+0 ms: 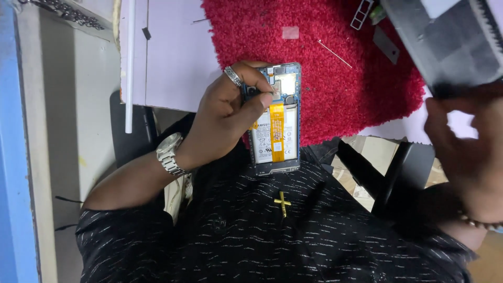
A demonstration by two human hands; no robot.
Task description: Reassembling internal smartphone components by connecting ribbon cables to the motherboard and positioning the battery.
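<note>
My left hand (225,112), with a ring and a silver wristwatch, grips an opened smartphone (277,131) from its left side. The phone has no back cover, so its white battery, orange flex cable and top circuit board show. It is held upright over the near edge of a red fluffy mat (340,78), and my thumb rests on its upper left corner. My right hand (461,152) is raised close to the camera at the right, blurred, and holds a large dark grey flat object (450,42) by its lower edge.
The mat lies on a pale lilac tabletop (173,52). On the mat sit a small clear piece (290,32), a thin metal pin (334,53), a white ladder-like frame (362,13) and a grey strip (386,44). A white rod (129,63) stands at left.
</note>
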